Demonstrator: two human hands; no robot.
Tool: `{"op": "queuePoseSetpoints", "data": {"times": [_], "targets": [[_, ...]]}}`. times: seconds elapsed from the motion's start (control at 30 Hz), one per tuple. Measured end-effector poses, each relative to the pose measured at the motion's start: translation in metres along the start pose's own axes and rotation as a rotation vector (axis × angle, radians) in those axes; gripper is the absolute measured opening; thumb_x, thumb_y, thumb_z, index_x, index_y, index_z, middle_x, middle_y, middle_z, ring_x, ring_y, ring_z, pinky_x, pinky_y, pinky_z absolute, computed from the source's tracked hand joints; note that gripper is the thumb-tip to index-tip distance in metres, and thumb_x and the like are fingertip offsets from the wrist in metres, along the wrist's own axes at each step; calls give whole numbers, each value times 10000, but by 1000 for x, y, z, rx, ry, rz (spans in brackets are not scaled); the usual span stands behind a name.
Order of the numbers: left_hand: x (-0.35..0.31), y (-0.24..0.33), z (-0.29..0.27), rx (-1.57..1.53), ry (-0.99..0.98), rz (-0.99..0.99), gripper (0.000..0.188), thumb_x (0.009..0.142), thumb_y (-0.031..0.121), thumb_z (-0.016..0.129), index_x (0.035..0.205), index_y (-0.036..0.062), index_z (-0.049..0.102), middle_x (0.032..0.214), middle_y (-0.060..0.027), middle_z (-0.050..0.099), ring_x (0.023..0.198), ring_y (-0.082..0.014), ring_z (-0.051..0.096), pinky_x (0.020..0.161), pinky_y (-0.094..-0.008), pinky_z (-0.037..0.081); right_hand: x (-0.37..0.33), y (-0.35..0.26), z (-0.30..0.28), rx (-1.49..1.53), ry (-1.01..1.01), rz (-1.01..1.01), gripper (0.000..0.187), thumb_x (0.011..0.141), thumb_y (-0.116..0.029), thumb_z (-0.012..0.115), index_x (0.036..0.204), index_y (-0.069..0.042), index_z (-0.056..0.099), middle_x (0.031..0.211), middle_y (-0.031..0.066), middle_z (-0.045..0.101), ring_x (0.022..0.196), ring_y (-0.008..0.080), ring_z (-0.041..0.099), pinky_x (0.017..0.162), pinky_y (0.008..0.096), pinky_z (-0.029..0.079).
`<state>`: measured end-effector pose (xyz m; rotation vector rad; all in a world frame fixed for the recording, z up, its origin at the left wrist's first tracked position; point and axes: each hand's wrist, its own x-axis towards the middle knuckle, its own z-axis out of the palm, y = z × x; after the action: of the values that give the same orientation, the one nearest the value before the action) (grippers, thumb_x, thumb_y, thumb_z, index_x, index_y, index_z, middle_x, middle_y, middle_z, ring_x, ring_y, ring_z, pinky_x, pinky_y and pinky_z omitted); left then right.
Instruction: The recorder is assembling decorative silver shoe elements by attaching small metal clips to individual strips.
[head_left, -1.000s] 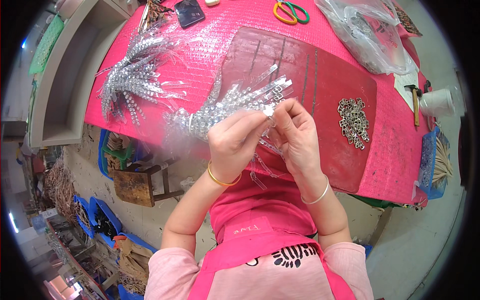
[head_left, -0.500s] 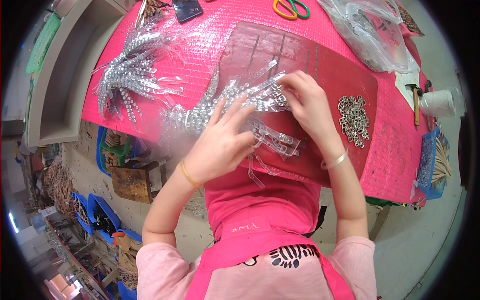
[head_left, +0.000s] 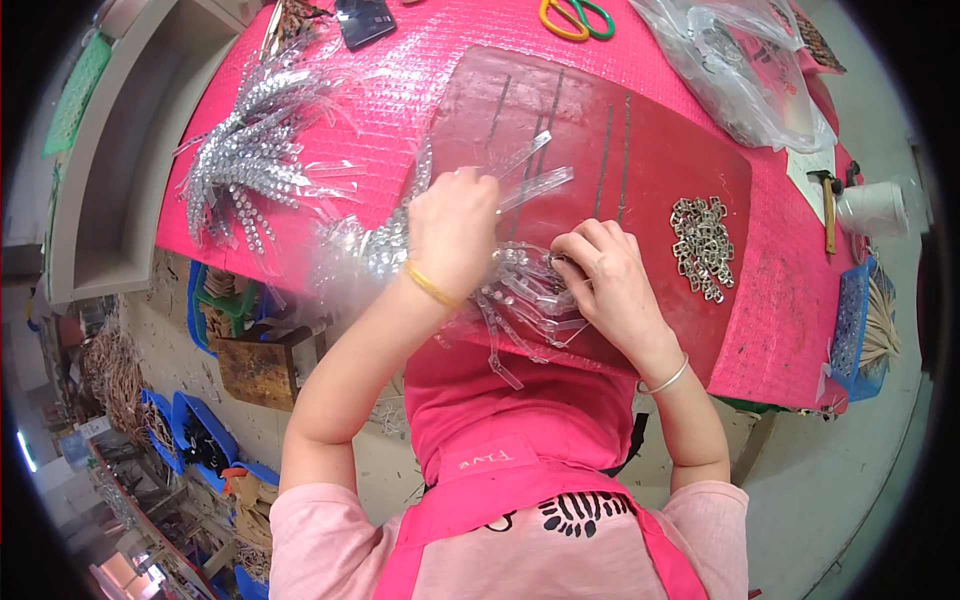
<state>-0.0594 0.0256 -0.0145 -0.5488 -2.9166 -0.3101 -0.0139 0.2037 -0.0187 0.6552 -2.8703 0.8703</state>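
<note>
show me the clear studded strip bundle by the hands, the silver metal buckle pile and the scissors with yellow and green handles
Clear studded strip bundle (head_left: 386, 248), head view: studded left part.
Silver metal buckle pile (head_left: 703, 245), head view: middle.
Yellow-and-green-handled scissors (head_left: 581, 21), head view: yellow handle.

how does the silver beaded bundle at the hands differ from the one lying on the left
The left bundle lies untouched, while the working bundle has the left hand over it and the right hand at its strip ends. The left bundle rests on the pink cover; the working bundle reaches onto the dark red mat. Both have strips with rows of shiny round beads.
</note>
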Motion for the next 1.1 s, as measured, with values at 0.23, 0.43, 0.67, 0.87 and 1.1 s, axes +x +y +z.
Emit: {"op": "queuePoseSetpoints", "data": {"times": [0.23,0.43,0.67,0.87,1.1], "targets": [[2,-4,-8,-285,119,-86,89,672,77,592,728,36,536,683,-94,567,687,-225,577,584,-318,448,-13,24,-26,217,144,101,182,756,-41,561,937,-24,577,877,111,566,866,265,534,767,339,422],[18,-4,-29,-1233,-149,-251,241,795,44,537,1024,-30,548,760,-13,576,678,-60,516,643,-201,427,0,102,-79,-171,216,253,112,697,-42,621,803,-27,587,754,92,547,746,238,524,701,341,426],[32,6,-44,-1303,-312,-247,165,757,88,616,890,-8,597,756,-43,618,645,-70,552,555,-197,444,-4,112,-79,126,113,391,146,669,-62,643,794,-19,580,730,62,545,696,183,539,638,279,422],[37,10,-41,-1407,-426,-282,186,755,98,557,921,14,553,753,-66,624,629,-77,557,557,-191,441,-16,90,-77,977,169,585,108,781,-86,609,833,2,574,764,37,600,655,86,565,596,205,452],[32,16,-44,-1419,-410,-270,227,762,95,532,959,-17,558,741,-66,611,625,-88,546,598,-212,449,-18,68,-72,1098,138,508,74,794,-31,583,857,7,580,809,63,613,732,115,593,675,221,481]]}}
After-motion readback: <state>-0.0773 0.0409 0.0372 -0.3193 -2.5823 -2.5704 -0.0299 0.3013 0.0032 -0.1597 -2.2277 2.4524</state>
